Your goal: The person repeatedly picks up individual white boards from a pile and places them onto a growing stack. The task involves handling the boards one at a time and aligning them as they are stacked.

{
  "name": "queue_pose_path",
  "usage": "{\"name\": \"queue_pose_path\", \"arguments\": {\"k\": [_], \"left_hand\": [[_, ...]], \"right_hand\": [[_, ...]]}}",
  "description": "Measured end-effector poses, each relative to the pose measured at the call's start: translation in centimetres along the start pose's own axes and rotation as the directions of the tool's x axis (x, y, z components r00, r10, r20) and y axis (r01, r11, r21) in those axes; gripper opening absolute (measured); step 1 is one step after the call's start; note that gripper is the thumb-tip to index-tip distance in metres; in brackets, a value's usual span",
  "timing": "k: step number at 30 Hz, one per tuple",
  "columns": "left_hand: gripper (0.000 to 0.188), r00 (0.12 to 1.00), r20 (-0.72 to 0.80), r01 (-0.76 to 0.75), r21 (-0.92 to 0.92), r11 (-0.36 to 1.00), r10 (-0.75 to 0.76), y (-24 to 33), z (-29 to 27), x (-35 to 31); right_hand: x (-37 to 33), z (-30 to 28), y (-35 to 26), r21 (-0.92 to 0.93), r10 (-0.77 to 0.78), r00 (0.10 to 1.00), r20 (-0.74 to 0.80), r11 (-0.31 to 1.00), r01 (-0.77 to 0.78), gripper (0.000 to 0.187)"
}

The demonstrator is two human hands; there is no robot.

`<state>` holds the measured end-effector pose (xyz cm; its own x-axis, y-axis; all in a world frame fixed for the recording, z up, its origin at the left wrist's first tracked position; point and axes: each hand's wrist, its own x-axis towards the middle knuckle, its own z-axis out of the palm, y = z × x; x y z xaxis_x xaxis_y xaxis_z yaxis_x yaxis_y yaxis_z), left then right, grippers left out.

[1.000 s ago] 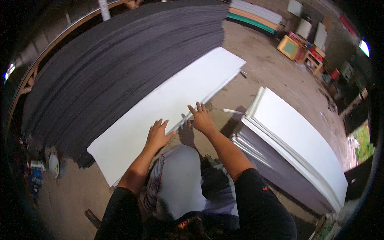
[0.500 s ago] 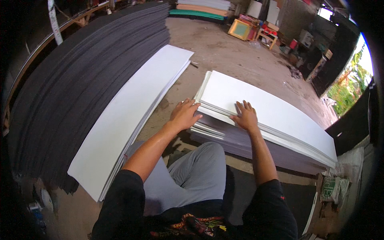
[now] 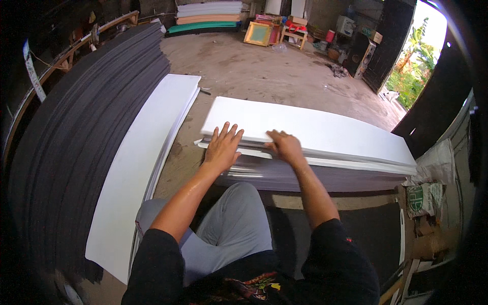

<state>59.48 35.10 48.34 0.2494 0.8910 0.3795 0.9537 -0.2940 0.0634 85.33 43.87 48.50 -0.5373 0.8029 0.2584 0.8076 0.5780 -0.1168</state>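
A bare, brownish floor (image 3: 244, 68) runs back to a dim wall, and an open doorway at the right shows plants (image 3: 414, 63) outside. Two white piles lie on it: the right pile (image 3: 315, 124), in front of the person, and the left pile (image 3: 137, 168), beside one tall dark stack (image 3: 71, 152). The sheets in each are too tightly layered to count.

Both hands are at the near edge of the right pile, toward its left end. The left hand (image 3: 222, 150) is loose, fingers spread over the edge. The right hand (image 3: 285, 147) has its fingers bent over the edge; it is blurred, and I cannot tell whether it grips a sheet.

One raised knee (image 3: 241, 203) stands before the right pile and hides part of its lower side. One dark sheet (image 3: 351, 244) lies on the floor near it, with a printed sack (image 3: 424, 199) beyond its right end. At the back are one coloured pile (image 3: 206, 18), one yellow-edged frame (image 3: 257, 34) and one stool (image 3: 295, 38).

A second ago both hands were at the left pile. Half a second ago the right hand lay spread on the right pile; now its fingers are bent, and the top layers' left ends look less staggered.
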Motion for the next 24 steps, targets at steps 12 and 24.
{"name": "queue_pose_path", "arguments": {"k": [12, 24], "left_hand": [[0.086, 0.941, 0.314, 0.068, 0.200, 0.978, -0.129, -5.3, -4.8, -11.2], [0.083, 0.994, 0.066, 0.081, 0.143, 0.986, -0.091, -1.8, -3.0, -12.4]], "right_hand": [[-14.6, 1.3, 5.4, -0.171, 0.066, 0.951, -0.300, 0.978, -0.122, 0.070], [-14.0, 3.2, -0.3, 0.013, 0.019, 0.926, -0.376, 1.000, -0.015, 0.092]]}}
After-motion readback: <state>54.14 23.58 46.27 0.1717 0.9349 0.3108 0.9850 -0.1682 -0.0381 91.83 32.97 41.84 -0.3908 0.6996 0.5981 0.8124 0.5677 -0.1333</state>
